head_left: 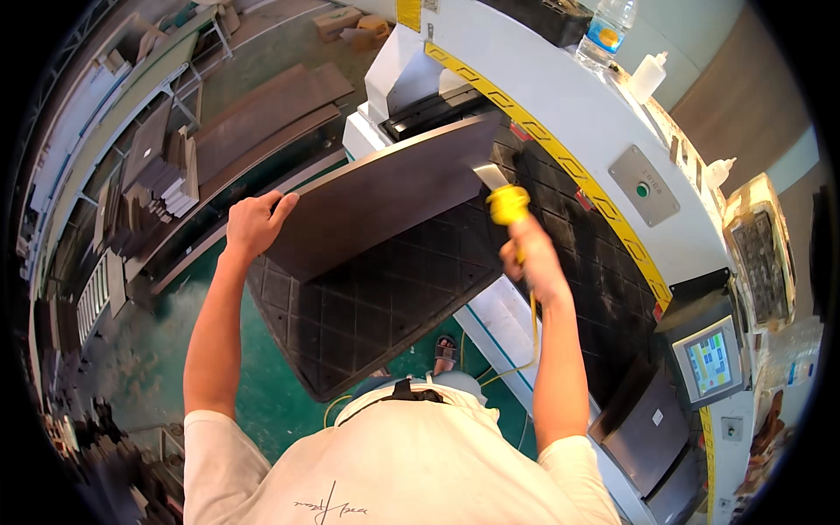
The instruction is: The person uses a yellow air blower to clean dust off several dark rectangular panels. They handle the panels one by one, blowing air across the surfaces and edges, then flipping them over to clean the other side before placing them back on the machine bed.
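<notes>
A dark brown panel (376, 210) stands tilted on edge over a black padded table (350, 324), its pale long edge uppermost. My left hand (254, 226) grips the panel's near left corner, thumb along the top edge. Closed around a yellow hand tool (509, 205) is my right hand (535, 262), beside the panel's right end. The tool has a flat, pale metal tip pointed at the panel's face. A thin yellow hose or cord hangs below that hand. Motion blurs the tool, so its exact kind is unclear.
A white machine beam with a yellow strip (604, 219) arches along the right. It carries a green button plate (643, 188), a touchscreen (710, 360) and bottles (608, 35). Brown panels (254, 122) are stacked at left; another panel (643, 429) lies lower right.
</notes>
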The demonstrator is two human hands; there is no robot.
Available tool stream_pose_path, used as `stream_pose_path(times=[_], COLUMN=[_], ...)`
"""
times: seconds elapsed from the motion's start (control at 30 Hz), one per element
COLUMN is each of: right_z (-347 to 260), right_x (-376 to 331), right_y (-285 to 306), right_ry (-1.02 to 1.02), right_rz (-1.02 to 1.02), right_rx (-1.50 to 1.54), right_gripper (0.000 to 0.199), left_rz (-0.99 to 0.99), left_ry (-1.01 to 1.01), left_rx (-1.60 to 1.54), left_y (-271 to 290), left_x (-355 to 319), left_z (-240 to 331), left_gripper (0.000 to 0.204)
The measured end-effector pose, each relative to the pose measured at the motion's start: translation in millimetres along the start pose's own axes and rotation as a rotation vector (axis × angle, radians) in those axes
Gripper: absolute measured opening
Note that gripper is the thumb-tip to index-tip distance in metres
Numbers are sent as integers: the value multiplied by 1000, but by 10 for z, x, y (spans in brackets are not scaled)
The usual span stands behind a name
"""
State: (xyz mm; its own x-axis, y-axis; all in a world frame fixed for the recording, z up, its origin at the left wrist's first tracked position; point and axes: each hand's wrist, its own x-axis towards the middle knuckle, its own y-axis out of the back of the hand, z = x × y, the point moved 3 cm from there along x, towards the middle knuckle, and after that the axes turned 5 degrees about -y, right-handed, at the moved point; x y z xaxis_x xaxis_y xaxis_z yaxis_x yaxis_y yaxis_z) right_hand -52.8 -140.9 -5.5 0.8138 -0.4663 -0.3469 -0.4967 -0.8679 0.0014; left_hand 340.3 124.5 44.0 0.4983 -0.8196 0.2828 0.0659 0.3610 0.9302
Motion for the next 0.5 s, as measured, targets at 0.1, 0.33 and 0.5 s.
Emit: stream_pose_path(times=[0.1, 0.33, 0.5], right_z=[-160, -109, -156], right_x=[-42, -22, -362], right_y=[11, -657, -1384], right_ry=[56, 53, -32], right_rz=[251, 95, -396], right_rx=[44, 85, 64], right_gripper=[43, 51, 41], left_rz=[-22, -56, -59], left_ry=[14, 103, 47], left_rx=[23, -157, -253], left_y=[8, 19, 148], left_x=[7, 20, -114], left_z=[-58, -189, -20], left_gripper=[62, 58, 44])
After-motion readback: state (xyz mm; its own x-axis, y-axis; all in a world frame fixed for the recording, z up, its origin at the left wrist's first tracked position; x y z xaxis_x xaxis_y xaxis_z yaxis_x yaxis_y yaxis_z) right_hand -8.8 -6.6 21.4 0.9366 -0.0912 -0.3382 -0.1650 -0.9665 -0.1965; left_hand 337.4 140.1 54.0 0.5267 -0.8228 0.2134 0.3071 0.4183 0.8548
